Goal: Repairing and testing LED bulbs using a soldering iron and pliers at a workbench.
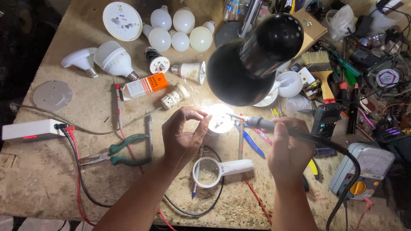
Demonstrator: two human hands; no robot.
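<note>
From above, everything gathers around the small round board, a disc lying flat on the workbench and washed almost white by the black desk lamp that hangs just over it. The left hand sits right beside the board on its left, fingers curled in, thumb and forefinger pinched together at the board's edge; something thin seems to be nipped between them, but the glare hides what. The right hand is to the board's right, closed in a fist round the handle of a soldering iron, whose metal tip reaches across to touch the bright board. The iron's dark cable runs off behind the hand toward the near edge of the bench.

Just below the board, between the two wrists, lies a white-handled magnifying glass with a loop of black wire around it. Farther left of the board are green-handled pliers, and beyond them, well apart, a white box with red and black leads plugged in. Above and left of the board lie an orange and white carton and a scatter of white bulbs, some whole, some with their domes off. To the board's right, past the iron hand, rests a grey meter with a yellow dial, and above that a paintbrush amid a tangle of tools.
</note>
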